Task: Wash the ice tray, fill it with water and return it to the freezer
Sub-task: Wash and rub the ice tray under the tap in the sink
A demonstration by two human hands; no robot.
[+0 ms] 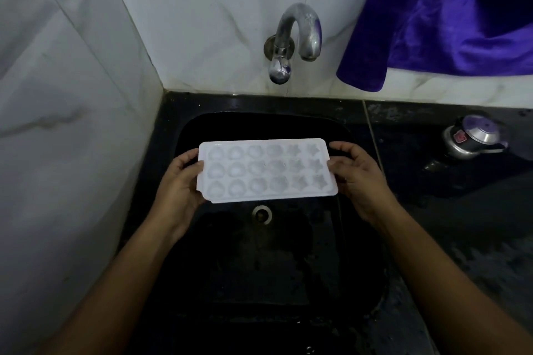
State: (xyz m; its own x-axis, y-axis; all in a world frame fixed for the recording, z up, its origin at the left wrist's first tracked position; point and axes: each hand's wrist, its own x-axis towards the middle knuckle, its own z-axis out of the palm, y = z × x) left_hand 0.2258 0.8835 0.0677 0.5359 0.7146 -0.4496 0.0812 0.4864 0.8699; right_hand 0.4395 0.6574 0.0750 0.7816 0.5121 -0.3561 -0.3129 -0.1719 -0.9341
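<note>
White plastic ice tray [266,170] gripped level at both ends — left hand [179,184], right hand [357,179] — over the sink [173,239]; tap [297,37] dry, washing seemingly unstarted.

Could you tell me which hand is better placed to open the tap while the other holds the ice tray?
Probably the right hand: the tap handle sits slightly nearer it, and the left hand, close to the side wall, grips the ice tray over the sink.
</note>
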